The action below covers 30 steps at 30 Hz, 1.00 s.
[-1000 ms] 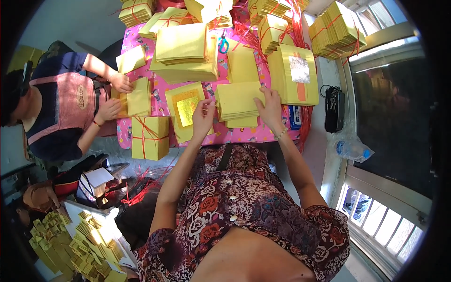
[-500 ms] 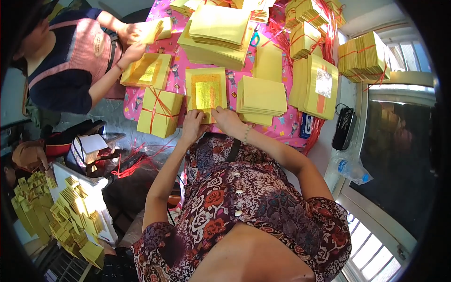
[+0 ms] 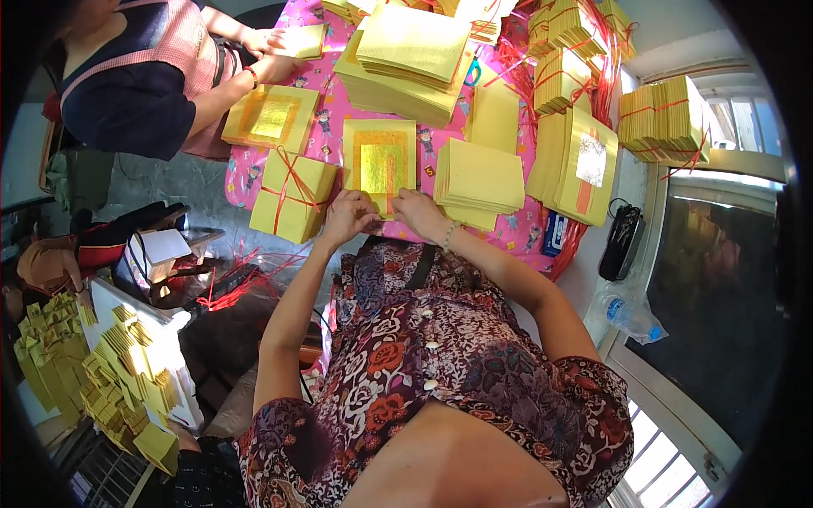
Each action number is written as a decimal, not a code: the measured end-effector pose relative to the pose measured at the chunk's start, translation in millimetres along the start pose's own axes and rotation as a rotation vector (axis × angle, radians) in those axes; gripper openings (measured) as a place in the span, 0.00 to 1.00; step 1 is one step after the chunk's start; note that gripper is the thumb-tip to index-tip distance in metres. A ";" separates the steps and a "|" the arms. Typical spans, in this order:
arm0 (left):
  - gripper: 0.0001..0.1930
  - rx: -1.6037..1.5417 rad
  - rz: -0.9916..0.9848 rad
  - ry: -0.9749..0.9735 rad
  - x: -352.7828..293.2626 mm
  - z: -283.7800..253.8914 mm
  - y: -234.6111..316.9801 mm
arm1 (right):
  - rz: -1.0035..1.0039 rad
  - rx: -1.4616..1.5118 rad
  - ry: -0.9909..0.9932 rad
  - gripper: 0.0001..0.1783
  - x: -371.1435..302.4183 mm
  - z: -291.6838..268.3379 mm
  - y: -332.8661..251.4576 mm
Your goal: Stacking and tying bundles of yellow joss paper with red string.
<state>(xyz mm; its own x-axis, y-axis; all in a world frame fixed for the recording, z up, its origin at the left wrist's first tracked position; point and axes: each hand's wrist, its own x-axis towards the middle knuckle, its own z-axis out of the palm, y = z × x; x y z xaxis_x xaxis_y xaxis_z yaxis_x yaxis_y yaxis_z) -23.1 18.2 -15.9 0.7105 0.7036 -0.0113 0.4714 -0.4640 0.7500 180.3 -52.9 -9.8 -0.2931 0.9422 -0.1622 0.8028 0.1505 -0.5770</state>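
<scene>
In front of me on the pink patterned tablecloth [image 3: 518, 223] lies a yellow joss paper sheet [image 3: 381, 162] with a gold foil square framed in orange. My left hand [image 3: 351, 216] has its fingers curled at the sheet's lower left edge. At the lower right edge, the fingers of my right hand [image 3: 415, 211] pinch the paper. Just left of the sheet stands a yellow paper bundle [image 3: 288, 196] tied with red string. To the right is a pile of plain yellow sheets [image 3: 478, 173].
Behind the sheet rises a tall paper stack [image 3: 411, 72], with blue-handled scissors [image 3: 472, 72] beside it. Farther right are a silver-foil stack [image 3: 584, 162], tied bundles [image 3: 663, 118] and a plastic bottle [image 3: 631, 317]. A co-worker's hand [image 3: 264, 42] rests by paper at the far left.
Both my hands stay at the sheet's lower edge, moved slightly apart. The co-worker's hands have lowered from lifted paper toward the table. The whole view has shifted slightly.
</scene>
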 end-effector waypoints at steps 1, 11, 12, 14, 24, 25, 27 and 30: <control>0.06 -0.025 -0.010 -0.019 2.6 -0.7 0.0 | 0.002 0.001 -0.001 0.09 0.2 -0.1 2.4; 0.06 -0.073 -0.106 -0.091 15.0 0.9 -10.1 | 0.033 0.015 -0.010 0.08 4.1 -0.8 7.3; 0.06 -0.067 -0.095 -0.105 15.1 1.6 -12.3 | 0.027 0.019 -0.009 0.08 4.0 -0.9 6.4; 0.06 -0.059 -0.084 -0.117 13.5 2.5 -15.8 | 0.026 0.025 -0.008 0.09 4.1 -1.4 4.0; 0.07 -0.039 -0.116 -0.065 10.1 0.2 -3.4 | -0.032 -0.285 0.070 0.09 3.8 8.1 -11.9; 0.08 -0.032 -0.108 -0.064 8.9 -1.4 -2.2 | -0.036 -0.287 0.072 0.09 5.5 6.8 -13.4; 0.09 0.008 -0.019 0.111 5.8 -1.3 18.3 | 0.058 -0.287 0.024 0.08 6.3 -0.7 -14.9; 0.13 0.117 0.140 0.365 -5.6 0.3 48.1 | 0.148 -0.233 -0.019 0.08 13.8 -22.3 -17.9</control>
<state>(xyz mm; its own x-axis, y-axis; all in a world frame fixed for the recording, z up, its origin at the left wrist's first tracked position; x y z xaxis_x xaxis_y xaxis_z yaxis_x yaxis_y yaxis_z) -4.3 -8.2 20.0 0.5497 0.7642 0.3375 0.4543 -0.6125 0.6469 173.5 -35.9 16.1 -0.1720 0.9537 -0.2468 0.9347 0.0789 -0.3465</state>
